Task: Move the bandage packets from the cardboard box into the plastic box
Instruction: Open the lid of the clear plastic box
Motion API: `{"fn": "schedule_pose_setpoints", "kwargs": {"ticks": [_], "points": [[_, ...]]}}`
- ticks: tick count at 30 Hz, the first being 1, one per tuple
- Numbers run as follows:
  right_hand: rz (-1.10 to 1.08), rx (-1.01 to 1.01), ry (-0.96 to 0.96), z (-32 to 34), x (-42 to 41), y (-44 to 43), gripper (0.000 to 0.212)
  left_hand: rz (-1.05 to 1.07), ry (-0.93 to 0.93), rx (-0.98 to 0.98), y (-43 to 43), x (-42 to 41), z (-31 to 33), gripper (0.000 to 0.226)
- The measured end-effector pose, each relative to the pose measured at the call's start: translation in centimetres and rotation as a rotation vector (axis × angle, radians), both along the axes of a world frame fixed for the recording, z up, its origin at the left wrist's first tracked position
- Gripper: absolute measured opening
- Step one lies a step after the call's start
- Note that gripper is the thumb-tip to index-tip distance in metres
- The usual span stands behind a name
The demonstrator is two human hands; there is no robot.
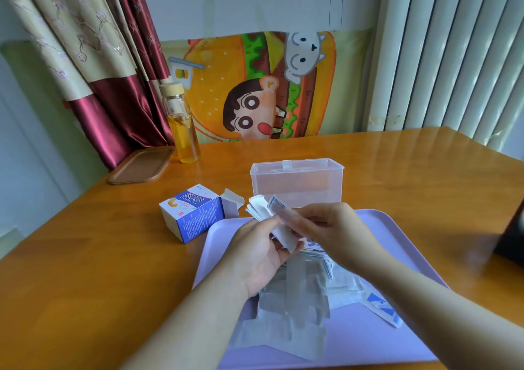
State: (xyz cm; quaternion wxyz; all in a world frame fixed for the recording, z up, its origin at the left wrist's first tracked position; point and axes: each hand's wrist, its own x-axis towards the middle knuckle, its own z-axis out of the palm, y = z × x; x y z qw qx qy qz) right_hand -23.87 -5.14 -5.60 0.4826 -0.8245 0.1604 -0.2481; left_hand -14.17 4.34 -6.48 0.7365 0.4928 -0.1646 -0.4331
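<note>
Over tray (391,228), left grip (255,253), right grip (326,225) hold bandage packets (259,206).

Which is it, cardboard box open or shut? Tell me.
Open. The cardboard box lies on the table with its end flap swung out, showing the bare inside.

Bare forearms lead to the bare left hand (255,256) and right hand (337,228).
</note>
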Motion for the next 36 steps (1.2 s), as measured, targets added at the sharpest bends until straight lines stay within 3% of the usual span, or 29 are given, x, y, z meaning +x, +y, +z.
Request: {"fn": "schedule_pose_setpoints", "kwargs": {"ticks": [2, 7, 14, 17, 20, 23, 28, 32, 36], "points": [[-0.069, 0.092, -0.016, -0.2, -0.2, -0.9, 0.036, -0.012, 0.019, -0.006, 0.3, 0.1, -0.2, 0.026], [-0.187, 0.434, -0.122, -0.7, 0.1, -1.6, 0.015, 0.007, -0.123, 0.07, 0.4, 0.6, -1.2, 0.023], [-0.151, 0.351, -0.038, -1.2, 0.4, 0.3, 0.021, 0.23, -0.618, 0.155, 0.2, 0.7, -1.5, 0.01], [-0.119, 0.552, -0.039, -1.1, 0.3, 0.1, 0.024, 0.335, -1.094, 0.206, 0.8, 1.2, -1.1, 0.016], [-0.074, 0.817, -0.016, -0.4, -0.2, -0.9, 0.021, 0.362, -1.708, 0.021, 1.8, 3.0, -1.3, 0.013], [-0.001, 0.894, 0.075, 0.4, -0.7, -1.7, 0.015, 0.34, -2.071, -0.161, 2.6, 4.5, -1.5, 0.022], [0.104, 0.779, 0.171, 1.2, -0.8, -1.4, 0.016, 0.376, -2.232, -0.296, 2.7, 4.7, -0.6, 0.013], [-0.008, 0.6, 0.086, 1.1, -0.6, -0.8, 0.016, 0.39, -2.227, -0.346, 2.9, 4.4, -0.1, 0.014], [0.125, 0.677, 0.137, 1.0, -0.8, -0.2, 0.017, 0.389, -2.272, -0.339, 2.9, 4.2, 0.0, 0.016]]}}
